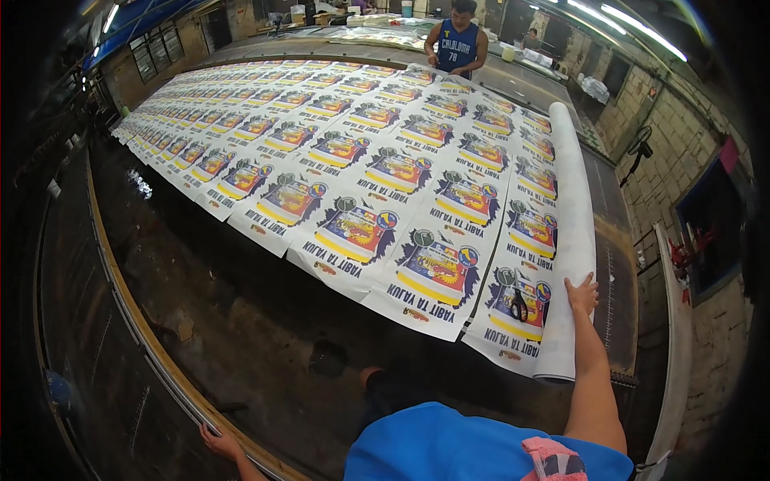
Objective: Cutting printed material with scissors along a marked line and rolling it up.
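Right hand [583, 294] spread against a roll of printed sheeting [573, 216]; left hand [220, 441] at a table edge [195, 410]; black scissors [520, 306] near the roll.

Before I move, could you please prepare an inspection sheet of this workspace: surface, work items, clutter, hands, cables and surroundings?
Surface: long dark table, largely covered by printed sheets.
Work items: sheets lie in side-by-side strips with repeated colourful prints; a white roll lies along their right side.
Clutter: black scissors on the print beside the roll.
Hands: right hand rests on the roll, fingers spread; left hand is at the edge rail at lower left, grip unclear.
Cables: nothing seen clearly.
Surroundings: co-worker in blue at the far end; block wall at right; tube lights overhead.
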`<action>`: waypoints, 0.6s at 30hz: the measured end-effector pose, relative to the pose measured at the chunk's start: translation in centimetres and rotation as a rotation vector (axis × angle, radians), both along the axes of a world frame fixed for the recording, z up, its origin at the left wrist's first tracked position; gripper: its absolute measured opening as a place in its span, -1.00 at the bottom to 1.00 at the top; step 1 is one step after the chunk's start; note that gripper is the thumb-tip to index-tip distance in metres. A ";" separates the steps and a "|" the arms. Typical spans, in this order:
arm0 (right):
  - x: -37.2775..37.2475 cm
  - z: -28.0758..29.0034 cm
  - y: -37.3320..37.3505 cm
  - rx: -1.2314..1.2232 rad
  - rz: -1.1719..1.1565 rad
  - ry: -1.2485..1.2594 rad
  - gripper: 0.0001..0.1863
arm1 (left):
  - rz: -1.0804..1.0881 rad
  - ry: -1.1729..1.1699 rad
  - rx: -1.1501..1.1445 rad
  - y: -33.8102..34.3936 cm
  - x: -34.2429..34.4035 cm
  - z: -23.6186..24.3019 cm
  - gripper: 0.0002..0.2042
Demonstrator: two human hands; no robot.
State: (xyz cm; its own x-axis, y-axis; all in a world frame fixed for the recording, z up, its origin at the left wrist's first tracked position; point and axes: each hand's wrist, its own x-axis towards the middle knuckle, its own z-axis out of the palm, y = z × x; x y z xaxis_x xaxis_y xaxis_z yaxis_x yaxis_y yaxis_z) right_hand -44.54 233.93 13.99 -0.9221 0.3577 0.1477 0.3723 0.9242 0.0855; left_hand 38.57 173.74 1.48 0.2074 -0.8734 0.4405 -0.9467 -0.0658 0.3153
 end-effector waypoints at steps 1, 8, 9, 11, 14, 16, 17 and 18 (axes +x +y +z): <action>0.0 0.1 -0.1 0.003 -0.001 -0.005 0.08 | 0.008 -0.004 0.002 0.0 0.1 0.1 -0.65; 0.1 0.1 0.4 0.011 -0.002 0.007 0.08 | 0.001 0.009 0.002 -0.1 0.0 0.0 -0.65; 0.1 0.1 0.3 0.009 0.002 0.006 0.08 | -0.003 0.016 -0.009 0.0 0.1 -0.1 -0.66; 0.2 0.3 0.1 0.005 0.000 0.003 0.08 | -0.007 0.024 -0.022 0.0 0.3 -0.2 -0.67; 0.4 0.4 0.1 0.006 0.001 -0.001 0.08 | -0.021 0.018 -0.031 -0.1 0.5 -0.4 -0.68; 0.1 0.4 -0.2 -0.002 0.005 0.005 0.08 | -0.023 0.026 -0.020 -0.4 0.6 -0.3 -0.67; 0.1 0.4 0.0 -0.007 0.002 0.012 0.07 | -0.027 0.021 -0.010 -0.3 0.3 -0.3 -0.67; 0.1 0.4 0.2 0.001 0.000 0.007 0.07 | -0.032 0.028 -0.012 -0.5 -0.1 -0.2 -0.67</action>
